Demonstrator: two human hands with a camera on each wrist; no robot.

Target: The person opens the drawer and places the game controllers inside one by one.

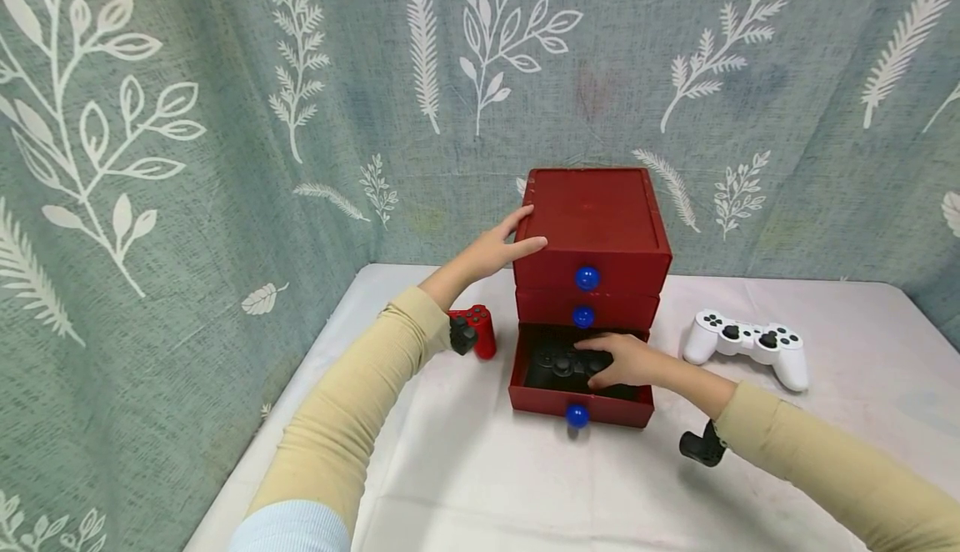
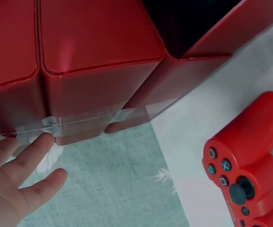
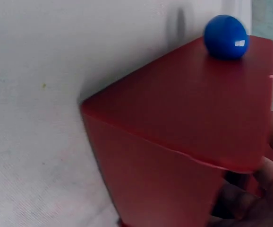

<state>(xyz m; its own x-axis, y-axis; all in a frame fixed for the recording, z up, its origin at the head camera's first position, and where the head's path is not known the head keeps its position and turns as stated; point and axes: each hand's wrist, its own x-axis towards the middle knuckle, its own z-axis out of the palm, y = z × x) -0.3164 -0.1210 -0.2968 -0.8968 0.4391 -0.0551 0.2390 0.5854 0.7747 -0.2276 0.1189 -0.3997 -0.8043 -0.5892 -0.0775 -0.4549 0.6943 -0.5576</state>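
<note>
A red drawer cabinet (image 1: 588,214) with blue knobs stands on the table, its bottom drawer (image 1: 543,402) pulled out. Inside that drawer lies a black game controller (image 1: 551,363). My right hand (image 1: 626,360) reaches in and grips the controller's right side, thumb and forefinger on either side of it. In the right wrist view the drawer's front and side hide much of this hand. My left hand (image 1: 491,250) rests against the cabinet's upper left edge with its fingers spread; the left wrist view shows the fingertips (image 2: 44,140) near clear tape on the cabinet's back edge.
A red game controller (image 1: 483,335) lies left of the cabinet, partly behind my left wrist. To the right is a white game controller (image 1: 746,343). A green leaf-patterned curtain (image 1: 450,77) hangs behind the white-covered table (image 1: 465,469).
</note>
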